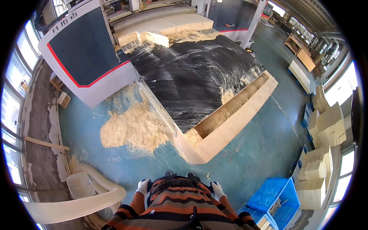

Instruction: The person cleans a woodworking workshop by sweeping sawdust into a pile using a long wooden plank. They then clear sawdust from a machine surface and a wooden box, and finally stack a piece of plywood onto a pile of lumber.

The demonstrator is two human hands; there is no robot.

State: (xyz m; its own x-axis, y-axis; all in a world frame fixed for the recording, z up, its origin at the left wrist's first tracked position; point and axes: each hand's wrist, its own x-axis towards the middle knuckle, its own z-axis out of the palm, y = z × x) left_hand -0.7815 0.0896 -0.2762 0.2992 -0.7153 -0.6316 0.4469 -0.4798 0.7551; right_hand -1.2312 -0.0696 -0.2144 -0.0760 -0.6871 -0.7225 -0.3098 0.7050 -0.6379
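My left hand (143, 186), in a white and dark work glove, hangs beside my left hip against the striped top (178, 191). On the other side, my right hand (217, 190) is gloved alike and hangs by my right hip. The fingers of both are too small and turned away to make out, and nothing is seen in either. Ahead of me stands a large machine with a black bed (184, 84) streaked with pale dust. Cut boards (168, 25) lie at its far end by a roller. A wooden trough (239, 117) runs along its near edge, with shavings inside.
A heap of sawdust (134, 126) covers the floor left of the bed. The machine's dark and white housing (82, 46) rises behind it. A ribbed hose (80, 205) curls at lower left. Blue crates (274, 197) stand at lower right, near stacked boards (327, 126).
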